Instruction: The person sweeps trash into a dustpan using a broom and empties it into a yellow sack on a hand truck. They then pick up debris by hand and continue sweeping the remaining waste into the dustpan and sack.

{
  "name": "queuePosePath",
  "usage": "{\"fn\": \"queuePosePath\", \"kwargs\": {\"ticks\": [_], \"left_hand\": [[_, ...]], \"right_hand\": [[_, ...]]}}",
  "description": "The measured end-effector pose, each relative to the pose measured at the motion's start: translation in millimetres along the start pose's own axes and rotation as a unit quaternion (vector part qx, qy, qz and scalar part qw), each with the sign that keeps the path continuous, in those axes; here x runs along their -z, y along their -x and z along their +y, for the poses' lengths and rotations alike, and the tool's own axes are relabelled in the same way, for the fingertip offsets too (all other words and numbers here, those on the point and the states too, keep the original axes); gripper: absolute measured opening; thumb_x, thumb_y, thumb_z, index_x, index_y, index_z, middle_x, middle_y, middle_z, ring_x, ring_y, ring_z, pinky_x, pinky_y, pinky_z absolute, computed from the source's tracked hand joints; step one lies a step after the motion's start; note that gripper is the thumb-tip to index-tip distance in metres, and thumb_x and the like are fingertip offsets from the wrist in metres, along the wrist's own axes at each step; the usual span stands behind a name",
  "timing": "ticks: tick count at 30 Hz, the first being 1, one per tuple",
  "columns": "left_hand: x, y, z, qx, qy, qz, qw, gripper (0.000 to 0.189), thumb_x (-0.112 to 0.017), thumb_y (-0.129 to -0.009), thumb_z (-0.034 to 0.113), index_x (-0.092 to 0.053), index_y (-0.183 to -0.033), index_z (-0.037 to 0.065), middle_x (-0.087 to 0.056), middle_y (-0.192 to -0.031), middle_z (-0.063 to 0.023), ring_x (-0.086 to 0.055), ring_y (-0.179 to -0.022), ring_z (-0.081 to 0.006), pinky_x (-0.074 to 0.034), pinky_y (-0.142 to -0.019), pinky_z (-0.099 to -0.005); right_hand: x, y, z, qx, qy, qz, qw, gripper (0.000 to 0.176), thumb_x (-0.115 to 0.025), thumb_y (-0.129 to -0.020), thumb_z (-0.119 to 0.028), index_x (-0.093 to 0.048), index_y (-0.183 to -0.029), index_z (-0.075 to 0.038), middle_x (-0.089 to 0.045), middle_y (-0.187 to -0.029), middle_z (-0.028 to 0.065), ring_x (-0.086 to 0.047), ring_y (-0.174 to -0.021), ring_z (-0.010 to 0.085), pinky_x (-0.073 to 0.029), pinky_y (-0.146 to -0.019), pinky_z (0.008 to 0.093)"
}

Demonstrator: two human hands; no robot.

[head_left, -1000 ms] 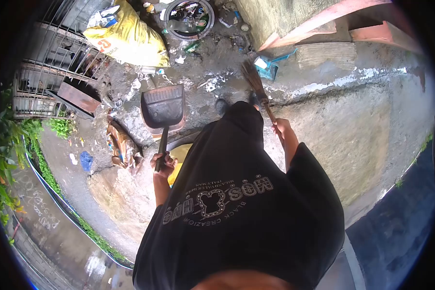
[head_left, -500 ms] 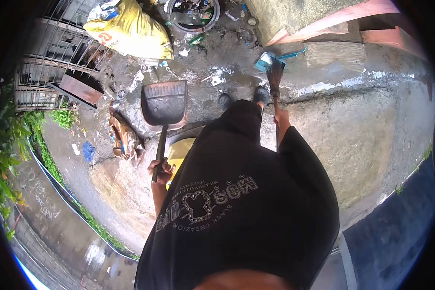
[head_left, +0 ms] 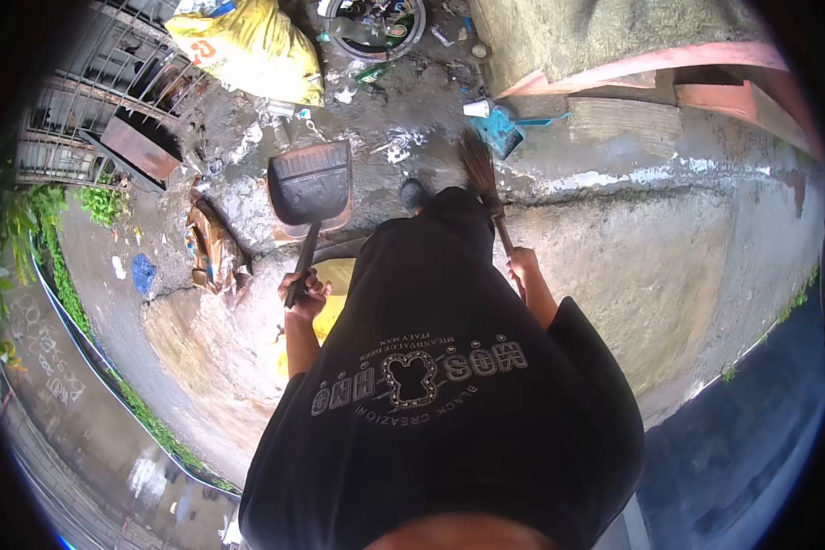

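Observation:
My left hand [head_left: 306, 293] is closed around the handle of a long-handled dustpan [head_left: 312, 191]. Its dark, scuffed pan lies on the wet ground ahead of me on the left. In my right hand [head_left: 522, 263], the fingers wrap the stick of a broom [head_left: 476, 165]. The brown bristles point forward, close to the ground and just left of a teal plastic scoop [head_left: 501, 134]. A white cup [head_left: 476, 108] lies against the scoop's upper left side. Beside my left wrist, a yellow item [head_left: 332, 298] is partly hidden by my black shirt.
A stuffed yellow sack [head_left: 257, 55] and a tire [head_left: 376, 50] holding bottles stand ahead. Crumpled brown wrapping [head_left: 214, 247] lies left, near a metal grille [head_left: 110, 92]. Litter is scattered over the wet ground. A concrete block with pink edging [head_left: 632, 69] rises at right.
The broom's bristles have swung left, off the teal scoop, which now shows fully with the white cup beside it. My left hand and the dustpan have shifted slightly up in the view.

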State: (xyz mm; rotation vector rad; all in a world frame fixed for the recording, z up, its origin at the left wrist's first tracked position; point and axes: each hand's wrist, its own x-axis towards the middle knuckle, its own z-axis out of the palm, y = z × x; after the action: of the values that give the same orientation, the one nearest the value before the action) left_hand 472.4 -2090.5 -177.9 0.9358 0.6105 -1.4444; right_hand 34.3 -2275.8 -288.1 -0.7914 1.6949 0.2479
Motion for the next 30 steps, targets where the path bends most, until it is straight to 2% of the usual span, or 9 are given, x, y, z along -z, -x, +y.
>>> {"fn": "queuePosePath", "kwargs": {"ticks": [6,9,10,11,17,18,22,26,30], "left_hand": [[5,5,-8,0.02,0.043,-0.032,0.998,0.028,-0.05,-0.072,0.026,-0.054,-0.084,0.002,-0.05,-0.052,-0.0052,-0.048,-0.044,-0.0183,-0.047,-0.072,-0.0425],[12,9,-9,0.036,0.008,-0.03,0.999,0.029,-0.049,-0.073,0.025,-0.053,-0.086,0.0,-0.05,-0.052,-0.0067,-0.048,-0.043,-0.019,-0.047,-0.072,-0.0428],[16,11,-9,0.026,0.001,-0.011,1.0,0.031,-0.048,-0.073,0.025,-0.053,-0.088,-0.001,-0.05,-0.052,-0.0076,-0.049,-0.044,-0.0197,-0.047,-0.072,-0.0428],[22,11,-8,0.039,0.012,-0.02,0.999,0.032,-0.048,-0.073,0.025,-0.053,-0.089,-0.002,-0.051,-0.052,-0.0084,-0.051,-0.044,-0.0203,-0.048,-0.073,-0.0427],[35,-17,-19,0.069,-0.014,0.046,0.996,0.027,-0.049,-0.073,0.026,-0.052,-0.086,0.002,-0.048,-0.049,-0.0051,-0.047,-0.042,-0.0178,-0.046,-0.071,-0.0406],[38,-25,-21,0.069,-0.005,0.045,0.997,0.027,-0.049,-0.073,0.026,-0.052,-0.086,0.002,-0.048,-0.049,-0.0051,-0.047,-0.042,-0.0178,-0.046,-0.071,-0.0406],[59,-82,-29,0.116,-0.013,0.109,0.987,0.026,-0.052,-0.07,0.025,-0.053,-0.085,0.003,-0.049,-0.049,-0.0045,-0.047,-0.042,-0.0191,-0.047,-0.065,-0.0418],[85,-156,-30,0.163,-0.01,0.168,0.972,0.036,-0.053,-0.067,0.028,-0.055,-0.089,0.0,-0.048,-0.048,-0.0037,-0.046,-0.041,-0.0181,-0.048,-0.065,-0.0401],[88,-209,-28,0.113,0.032,0.173,0.978,0.027,-0.055,-0.069,0.032,-0.055,-0.076,0.006,-0.051,-0.054,-0.0034,-0.048,-0.044,-0.0179,-0.048,-0.062,-0.037]], "right_hand": [[-14,-53,-32,0.013,-0.051,0.069,0.996,0.018,-0.041,-0.08,-0.011,-0.051,-0.07,0.0,-0.05,-0.053,0.0111,-0.049,-0.039,0.0209,-0.039,-0.033,0.0337],[-30,-87,-53,0.061,0.024,0.081,0.995,0.02,-0.04,-0.08,-0.013,-0.051,-0.069,0.0,-0.049,-0.051,0.0119,-0.051,-0.039,0.022,-0.04,-0.034,0.034],[-33,-86,-52,0.096,-0.014,0.025,0.995,0.021,-0.04,-0.08,-0.015,-0.052,-0.07,0.0,-0.049,-0.05,0.0125,-0.052,-0.039,0.0228,-0.039,-0.034,0.0342],[-33,-38,-84,0.098,-0.008,0.01,0.995,0.02,-0.04,-0.08,-0.014,-0.051,-0.069,-0.001,-0.05,-0.051,0.0123,-0.052,-0.04,0.0224,-0.038,-0.033,0.0343],[-6,21,-63,0.009,-0.038,-0.057,0.998,0.013,-0.04,-0.078,-0.009,-0.048,-0.068,-0.008,-0.041,-0.054,0.0031,-0.036,-0.036,0.0122,-0.031,-0.031,0.025],[4,31,-58,-0.013,-0.041,-0.055,0.998,0.023,-0.04,-0.086,-0.019,-0.054,-0.077,-0.003,-0.048,-0.055,0.004,-0.045,-0.038,0.0125,-0.038,-0.033,0.0274],[24,69,-93,0.02,0.121,0.006,0.992,0.017,-0.041,-0.086,-0.016,-0.056,-0.086,-0.006,-0.047,-0.056,0.0015,-0.045,-0.038,0.0095,-0.036,-0.032,0.0249],[26,-16,-98,0.125,0.228,0.049,0.964,0.017,-0.041,-0.086,-0.015,-0.054,-0.093,-0.007,-0.042,-0.053,-0.0004,-0.039,-0.036,0.0079,-0.032,-0.03,0.0242],[-14,-31,-136,-0.03,0.096,-0.002,0.995,0.019,-0.041,-0.086,-0.017,-0.051,-0.097,-0.006,-0.041,-0.056,-0.0007,-0.038,-0.038,0.0077,-0.031,-0.032,0.0226]]}}
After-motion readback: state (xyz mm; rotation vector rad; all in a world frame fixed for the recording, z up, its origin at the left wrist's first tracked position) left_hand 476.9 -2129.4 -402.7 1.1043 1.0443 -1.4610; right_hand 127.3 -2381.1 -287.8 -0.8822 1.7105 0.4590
